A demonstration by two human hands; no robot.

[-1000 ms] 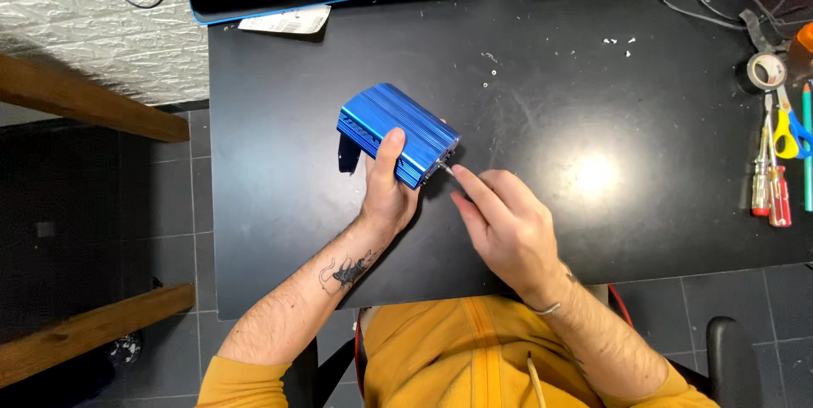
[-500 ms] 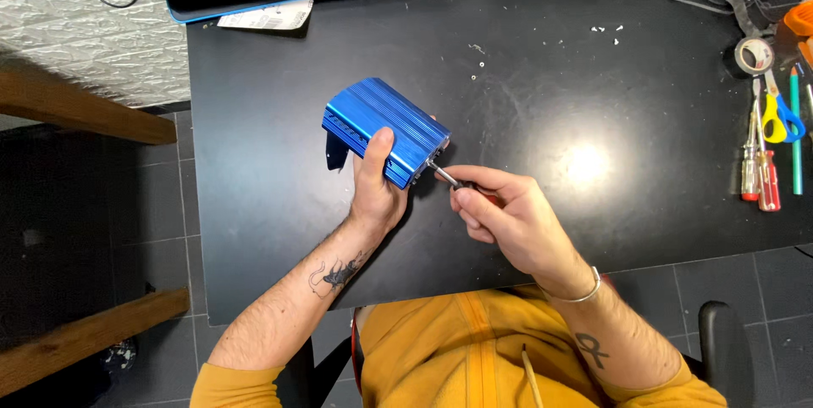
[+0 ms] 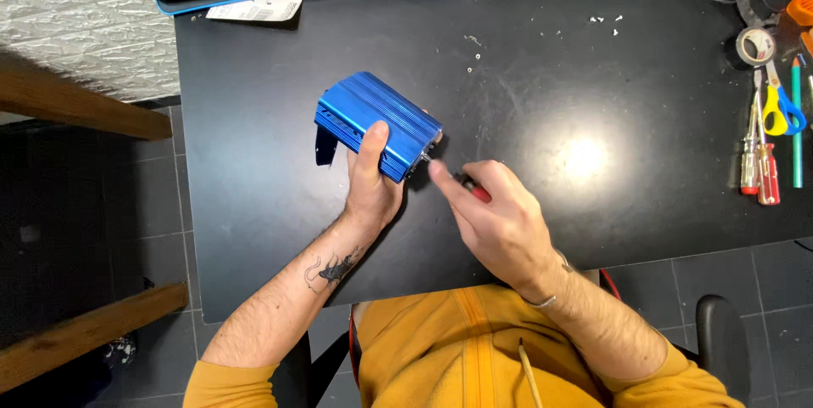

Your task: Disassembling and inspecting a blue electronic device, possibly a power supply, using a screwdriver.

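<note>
A ribbed blue metal box (image 3: 373, 117) is tilted up off the black table (image 3: 254, 137), its end face turned to the right. My left hand (image 3: 370, 178) grips it from below, thumb lying along the ribbed top. My right hand (image 3: 489, 215) holds a small screwdriver with a red handle (image 3: 476, 191). The metal tip rests against the box's end face near its lower corner, with my index finger stretched along the shaft.
Red-handled screwdrivers (image 3: 756, 158), yellow-and-blue scissors (image 3: 779, 107), a teal pen and a tape roll (image 3: 754, 44) lie at the right edge. Small screws (image 3: 605, 20) are scattered at the back. A grey device and cables sit along the far edge.
My right hand has shifted slightly while the screwdriver tip stays at the box's end face. The box and my left hand have held their grip.
</note>
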